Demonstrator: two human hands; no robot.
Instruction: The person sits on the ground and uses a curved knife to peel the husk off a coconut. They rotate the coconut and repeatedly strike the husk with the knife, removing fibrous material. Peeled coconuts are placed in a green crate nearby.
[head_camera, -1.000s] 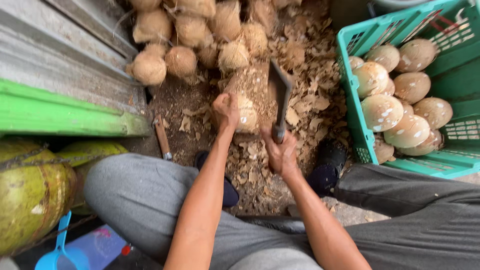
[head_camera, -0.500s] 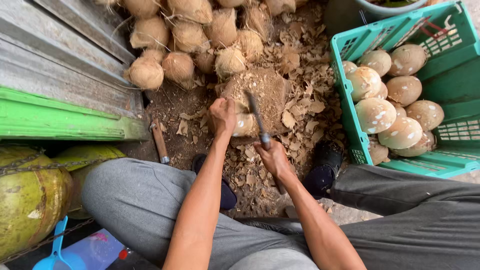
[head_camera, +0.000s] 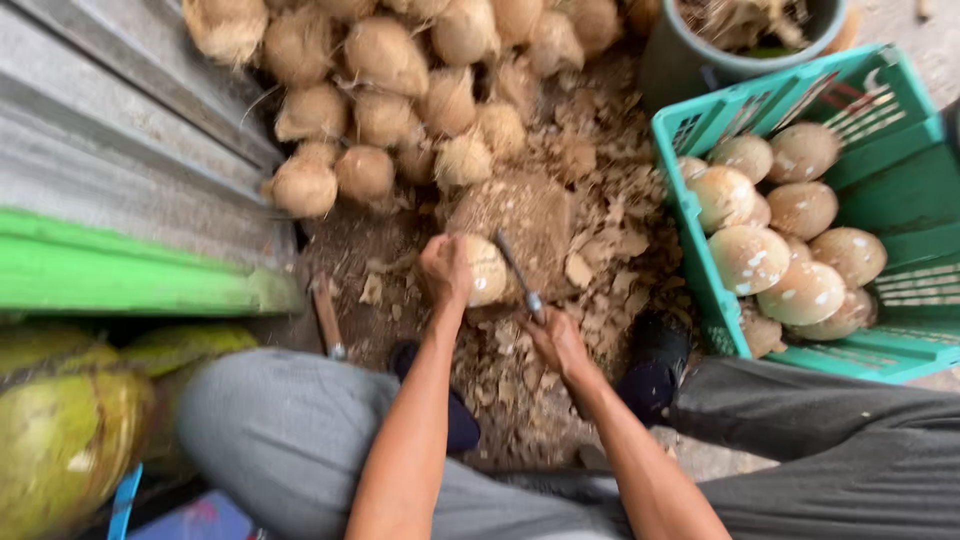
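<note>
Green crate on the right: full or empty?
Partly full. The green crate holds a layer of trimmed pale coconuts, with bare wall above them.

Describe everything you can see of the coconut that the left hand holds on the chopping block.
The coconut is pale tan and roundish, its husk already cut away, with a rough, fibrous surface. It rests on a worn wooden block amid husk chips. The left hand wraps its left side and steadies it. The blade of the cleaver, held in the right hand, meets its right side edge-on. Its underside is hidden.
</note>
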